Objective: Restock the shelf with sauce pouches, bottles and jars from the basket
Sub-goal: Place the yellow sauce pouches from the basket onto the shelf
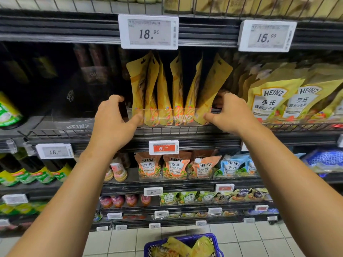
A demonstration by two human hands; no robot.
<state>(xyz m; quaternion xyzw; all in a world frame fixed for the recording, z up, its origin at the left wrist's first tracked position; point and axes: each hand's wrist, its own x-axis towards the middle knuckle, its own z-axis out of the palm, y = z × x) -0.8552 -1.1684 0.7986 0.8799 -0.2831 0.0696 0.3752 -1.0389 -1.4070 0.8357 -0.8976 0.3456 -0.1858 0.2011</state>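
Several yellow-orange Heinz sauce pouches (176,93) stand side-on in a clear plastic display tray (167,115) on the wire-fronted shelf (167,129). My left hand (113,119) grips the tray's left end, thumb against the front and fingers curled behind it. My right hand (228,114) holds the tray's right end beside the outermost pouch, a ring on one finger. On the floor below sits the blue basket (213,238) with more yellow pouches (185,247) inside.
Pale yellow Heinz pouches (289,99) fill the shelf to the right. Dark bottles (83,80) stand to the left. Price tags reading 18.90 (148,32) and 15.00 (267,36) hang overhead. Lower shelves hold more pouches and jars. White floor tiles (259,238) surround the basket.
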